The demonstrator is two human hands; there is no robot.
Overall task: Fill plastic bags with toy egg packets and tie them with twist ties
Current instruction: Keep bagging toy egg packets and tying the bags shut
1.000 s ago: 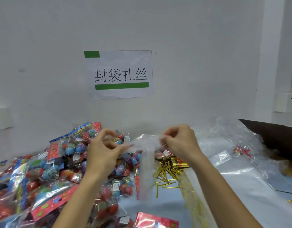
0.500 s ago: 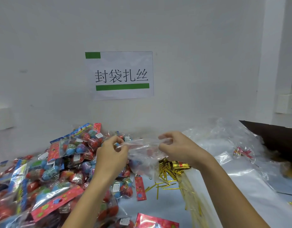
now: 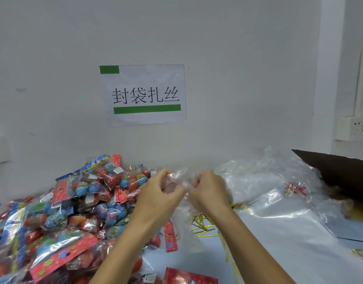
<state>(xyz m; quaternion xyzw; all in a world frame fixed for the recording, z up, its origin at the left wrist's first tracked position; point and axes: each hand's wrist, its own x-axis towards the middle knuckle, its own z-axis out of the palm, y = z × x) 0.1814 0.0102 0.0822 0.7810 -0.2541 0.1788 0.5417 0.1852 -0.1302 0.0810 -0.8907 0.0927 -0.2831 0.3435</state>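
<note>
The left hand [image 3: 158, 193] and right hand [image 3: 209, 191] each pinch the mouth of a clear plastic bag [image 3: 183, 212] hanging between them above the worktop [image 3: 279, 242]. It looks thin, limp and slippery, probably empty; gripping at the rim suits best.
</note>
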